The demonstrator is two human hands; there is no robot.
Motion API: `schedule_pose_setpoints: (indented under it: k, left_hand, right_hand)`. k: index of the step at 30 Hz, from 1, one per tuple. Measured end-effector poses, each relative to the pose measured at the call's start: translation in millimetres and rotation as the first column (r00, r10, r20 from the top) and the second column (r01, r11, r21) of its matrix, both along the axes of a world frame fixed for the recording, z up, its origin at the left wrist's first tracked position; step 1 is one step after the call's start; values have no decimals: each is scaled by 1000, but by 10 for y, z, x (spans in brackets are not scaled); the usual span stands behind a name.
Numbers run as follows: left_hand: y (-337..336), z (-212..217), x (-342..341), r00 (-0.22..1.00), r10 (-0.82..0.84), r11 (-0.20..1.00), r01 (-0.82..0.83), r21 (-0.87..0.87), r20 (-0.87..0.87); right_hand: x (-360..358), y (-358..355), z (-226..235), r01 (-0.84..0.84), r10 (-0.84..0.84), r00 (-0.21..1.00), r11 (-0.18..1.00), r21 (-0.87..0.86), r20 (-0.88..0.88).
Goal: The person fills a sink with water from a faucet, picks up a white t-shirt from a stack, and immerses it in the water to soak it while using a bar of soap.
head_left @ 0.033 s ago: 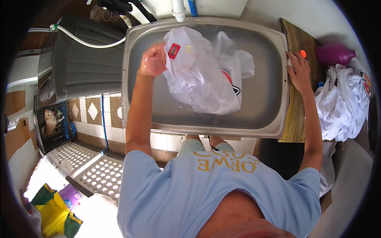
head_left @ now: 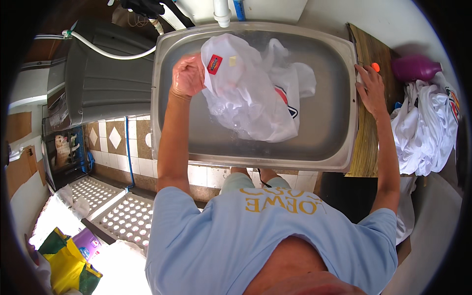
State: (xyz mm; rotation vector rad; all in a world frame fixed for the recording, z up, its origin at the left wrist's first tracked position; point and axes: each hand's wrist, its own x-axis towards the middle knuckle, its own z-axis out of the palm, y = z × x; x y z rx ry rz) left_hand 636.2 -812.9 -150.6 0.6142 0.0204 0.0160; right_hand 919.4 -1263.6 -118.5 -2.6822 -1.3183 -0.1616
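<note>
Nearest the camera, a light blue T-shirt [head_left: 255, 236] is seen on the person's chest, with both bare forearms reaching away from it toward a wide steel sink [head_left: 339, 147].

The left hand [head_left: 187, 76] is closed in a fist on the collar end of a wet white garment [head_left: 255, 93], which is held up over the left half of the basin; a small red label is sewn at the part just beside the knuckles. The rest of the cloth hangs and spreads to the right of that hand, its lower folds lying on the sink floor, and a dark-and-red printed patch is seen on its right part. Whether water stands in the basin cannot be told.

The right hand [head_left: 371, 91] is laid flat with fingers spread on a wooden desk [head_left: 366, 147] just past the sink's right rim; nothing is gripped by it. A small orange object [head_left: 375, 67] lies just beyond its fingertips. To the right of that hand a heap of white laundry [head_left: 425, 128] is piled, and beyond it a purple bottle [head_left: 415, 68] lies on its side.

To the left of the left hand, a grey tub [head_left: 103, 83] is set beside the sink, with a white hose [head_left: 108, 51] curved over its top. Beyond the garment, a white pipe [head_left: 221, 12] comes down at the sink's far rim.
</note>
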Motion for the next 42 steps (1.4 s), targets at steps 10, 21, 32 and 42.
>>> schedule_pose_setpoints:
  k: [10,21,32,42]
  left_hand:
    - [-661,-371,71,987,147,932,-163,-324,-71]
    - [-274,-543,-69,898,438,699,-375,609,50]
    - [-579,-327,-2,835,457,-62,-312,948,305]
    - [-906,-465,251,874,426,879,-339,-335,232]
  right_hand:
    - [94,43,38,-24,26,998,999,-43,50]
    - [-383,1131,37,696,652,-30,558,453,-758]
    - [-651,2125,-908,827,741,-403,546,133,-537]
    - [-2041,2948,-136,-330,533,834,692,642,-146]
